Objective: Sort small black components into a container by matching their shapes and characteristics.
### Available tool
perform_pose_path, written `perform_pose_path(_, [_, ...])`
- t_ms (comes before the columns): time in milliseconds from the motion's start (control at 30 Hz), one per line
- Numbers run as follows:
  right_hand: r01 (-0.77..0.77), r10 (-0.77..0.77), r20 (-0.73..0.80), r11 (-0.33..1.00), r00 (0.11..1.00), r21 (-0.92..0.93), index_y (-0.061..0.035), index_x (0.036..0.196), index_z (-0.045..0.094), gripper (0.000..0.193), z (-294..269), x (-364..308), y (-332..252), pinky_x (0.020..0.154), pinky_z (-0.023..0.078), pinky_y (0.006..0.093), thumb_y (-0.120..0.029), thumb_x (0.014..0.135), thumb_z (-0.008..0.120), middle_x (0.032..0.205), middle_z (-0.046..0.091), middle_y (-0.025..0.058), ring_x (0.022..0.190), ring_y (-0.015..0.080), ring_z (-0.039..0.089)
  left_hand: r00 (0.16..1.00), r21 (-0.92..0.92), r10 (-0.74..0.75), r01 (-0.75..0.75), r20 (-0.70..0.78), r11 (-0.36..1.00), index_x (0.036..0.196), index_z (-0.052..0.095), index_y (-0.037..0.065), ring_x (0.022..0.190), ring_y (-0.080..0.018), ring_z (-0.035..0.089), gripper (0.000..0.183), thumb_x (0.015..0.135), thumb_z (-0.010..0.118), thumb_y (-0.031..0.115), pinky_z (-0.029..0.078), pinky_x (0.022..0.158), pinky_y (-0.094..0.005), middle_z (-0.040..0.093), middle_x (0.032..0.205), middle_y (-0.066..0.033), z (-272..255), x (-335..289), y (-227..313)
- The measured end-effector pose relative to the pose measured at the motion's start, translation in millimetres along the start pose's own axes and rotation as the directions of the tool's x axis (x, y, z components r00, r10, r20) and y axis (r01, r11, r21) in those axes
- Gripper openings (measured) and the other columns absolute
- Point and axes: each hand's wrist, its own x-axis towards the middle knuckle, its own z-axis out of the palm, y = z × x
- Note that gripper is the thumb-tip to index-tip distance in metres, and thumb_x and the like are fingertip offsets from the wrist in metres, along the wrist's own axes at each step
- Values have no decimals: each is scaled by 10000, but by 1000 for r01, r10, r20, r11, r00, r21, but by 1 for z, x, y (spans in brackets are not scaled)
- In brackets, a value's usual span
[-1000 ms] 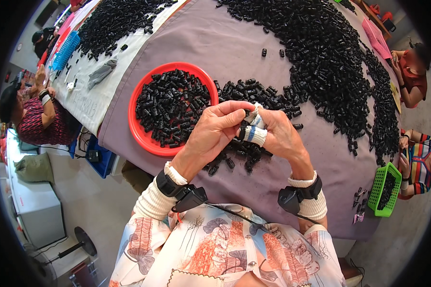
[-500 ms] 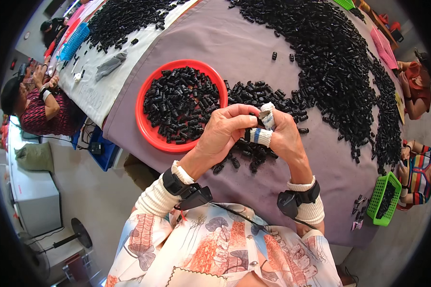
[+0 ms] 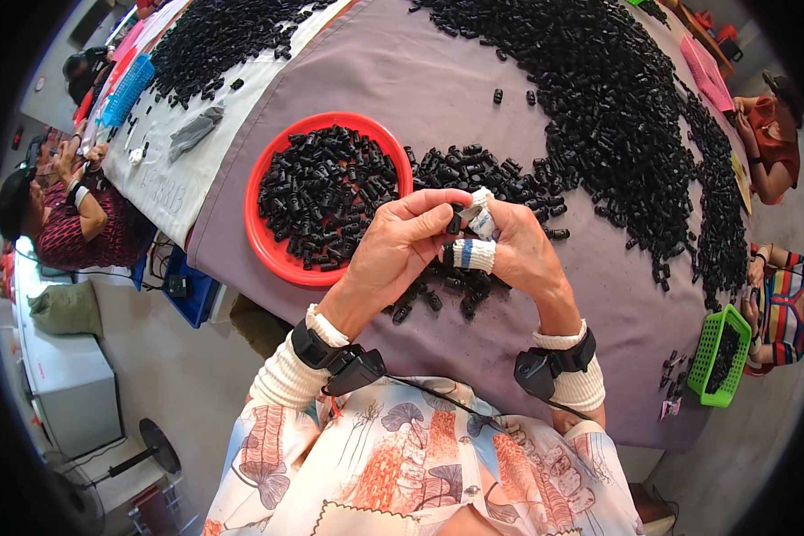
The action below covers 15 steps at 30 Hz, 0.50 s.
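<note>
A small black plastic cylinder (image 3: pixel 456 219) is pinched between the thumb and fingers of my left hand (image 3: pixel 393 241), above the table. Close against it is my right hand (image 3: pixel 527 255), closed, with white cloth covers (image 3: pixel 473 255) on its thumb and forefinger. A small grey, blade-like piece (image 3: pixel 467 213) shows between the covered fingers and the cylinder; its grip is mostly hidden. Left of my hands stands a round red basin (image 3: pixel 257 234) with many black cylinders in it. Loose black cylinders (image 3: pixel 478 174) lie behind and below my hands.
A large heap of black cylinders (image 3: pixel 616 134) covers the far right of the cloth-covered table (image 3: pixel 348 76). A green basket (image 3: pixel 731 357) stands at the right edge. Co-workers sit left and right. A grey cloth (image 3: pixel 195 132) lies on the neighbouring table, near a blue basket (image 3: pixel 129 89).
Both hands have shifted slightly left in the picture, together with the whole scene. The black cylinder now shows more clearly between the fingers. My left hand keeps its pinch.
</note>
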Motion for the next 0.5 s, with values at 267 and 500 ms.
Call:
perform_pose_path(267, [41,-41,0,997,999,-63,16,768,551,322,3,2,4,515,410,297,-230,667,732,589,511,66,524,145,479,1000,32,7,-7,0,999,1110,557,-43,907,-147,609,240,911,508,83,502,821,-291,618,1013,-103,-1,-2,2])
perform_pose_path(500, [71,-70,10,995,997,-64,20,772,555,292,7,0,5,518,421,322,-221,703,705,595,523,114,506,211,493,1000,65,13,-11,-26,998,1095,569,-33,877,-119,606,229,903,523,84,499,797,-271,625,987,-87,1,-2,1])
